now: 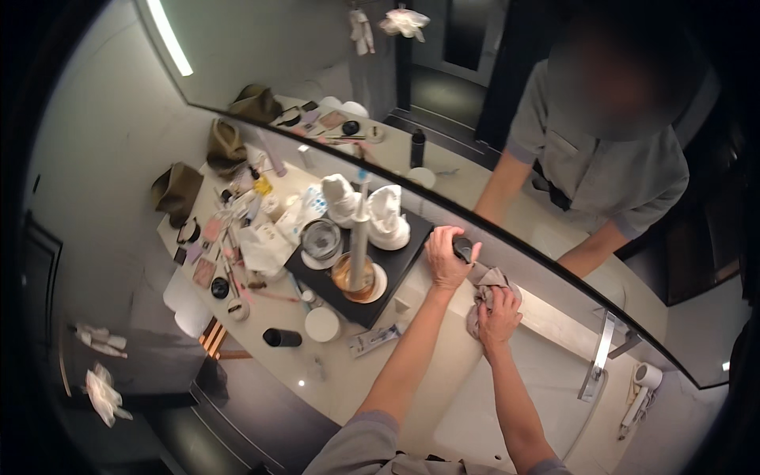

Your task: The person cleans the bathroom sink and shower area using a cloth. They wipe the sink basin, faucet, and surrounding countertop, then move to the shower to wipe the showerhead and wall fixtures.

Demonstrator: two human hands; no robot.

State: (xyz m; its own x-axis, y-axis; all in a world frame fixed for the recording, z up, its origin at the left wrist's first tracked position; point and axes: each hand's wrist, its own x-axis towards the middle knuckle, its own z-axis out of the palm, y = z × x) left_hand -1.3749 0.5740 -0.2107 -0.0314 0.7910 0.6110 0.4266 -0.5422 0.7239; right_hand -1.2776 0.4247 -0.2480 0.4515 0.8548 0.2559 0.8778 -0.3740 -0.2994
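Observation:
My left hand is at the back of the counter, by the mirror and the corner of a black tray. Its fingers are wrapped round a dark bottle, of which mainly the round black top shows. Just right of it, my right hand presses a crumpled greyish-pink cloth onto the ledge behind the sink. Its fingers are bent over the cloth. On the tray stand two rolled white towels, a clear glass, an amber-coloured cup and a tall white stick-like item.
The white sink with its chrome tap lies right of my arms; a white hair dryer is beyond. Cosmetics crowd the counter's left. A white jar, black bottle and tube lie near my left forearm. A mirror runs behind.

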